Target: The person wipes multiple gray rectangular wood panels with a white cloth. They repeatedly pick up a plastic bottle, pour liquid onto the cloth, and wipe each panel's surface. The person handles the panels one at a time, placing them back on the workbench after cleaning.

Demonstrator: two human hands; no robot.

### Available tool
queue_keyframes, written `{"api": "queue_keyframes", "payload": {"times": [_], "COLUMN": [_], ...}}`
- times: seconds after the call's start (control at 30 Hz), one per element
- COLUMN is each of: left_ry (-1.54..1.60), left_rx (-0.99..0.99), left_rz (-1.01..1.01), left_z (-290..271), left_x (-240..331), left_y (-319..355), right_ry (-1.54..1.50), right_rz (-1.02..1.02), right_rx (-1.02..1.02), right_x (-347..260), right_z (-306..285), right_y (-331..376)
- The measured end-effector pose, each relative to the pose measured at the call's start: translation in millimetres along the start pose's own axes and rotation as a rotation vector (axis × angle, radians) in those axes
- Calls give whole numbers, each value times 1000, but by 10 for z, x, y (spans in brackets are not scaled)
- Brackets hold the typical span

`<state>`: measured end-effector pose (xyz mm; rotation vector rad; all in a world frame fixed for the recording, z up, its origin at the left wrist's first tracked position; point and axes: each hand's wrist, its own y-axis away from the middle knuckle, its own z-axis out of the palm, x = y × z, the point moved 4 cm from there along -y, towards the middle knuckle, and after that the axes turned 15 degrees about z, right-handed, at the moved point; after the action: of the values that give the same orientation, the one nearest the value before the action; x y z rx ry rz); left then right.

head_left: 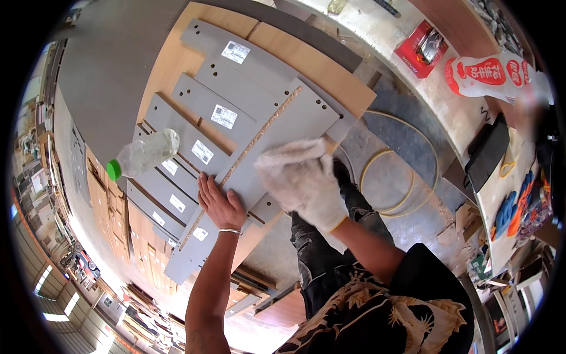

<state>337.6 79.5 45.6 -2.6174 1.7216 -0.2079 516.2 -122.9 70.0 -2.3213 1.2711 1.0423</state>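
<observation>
A grey board (277,138) with a raw chipboard edge lies slantwise across several other grey panels (236,76) that have drilled holes and white labels. My left hand (221,200), bare and with a bracelet at the wrist, rests with its fingers stretched out at this board's edge. My right hand (321,200) wears a white work glove and is closed on a white cloth (283,160), over the board's near face; the cloth is slightly blurred and hides part of the board. A clear bottle with a green cap (150,153) lies on the panels left of my hands.
Light wood boards (348,79) lie under the panels. On the workbench (377,29) at the right are a red box (421,50), a white-and-red bottle (486,76), a black case (488,152) and gloves (507,212). A yellow hose (424,194) coils on the floor.
</observation>
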Motion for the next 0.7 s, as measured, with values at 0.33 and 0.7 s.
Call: {"api": "queue_keyframes", "payload": {"times": [0.33, 0.7], "left_ry": [18, -5], "left_rx": [-17, -14], "left_rz": [-18, -9], "left_z": [-41, -9], "left_x": [49, 59], "left_y": [-57, -72], "right_ry": [211, 137], "right_rz": [67, 181], "right_rx": [217, -34], "right_x": [427, 38], "right_z": [-343, -349], "right_y": [-416, -484]}}
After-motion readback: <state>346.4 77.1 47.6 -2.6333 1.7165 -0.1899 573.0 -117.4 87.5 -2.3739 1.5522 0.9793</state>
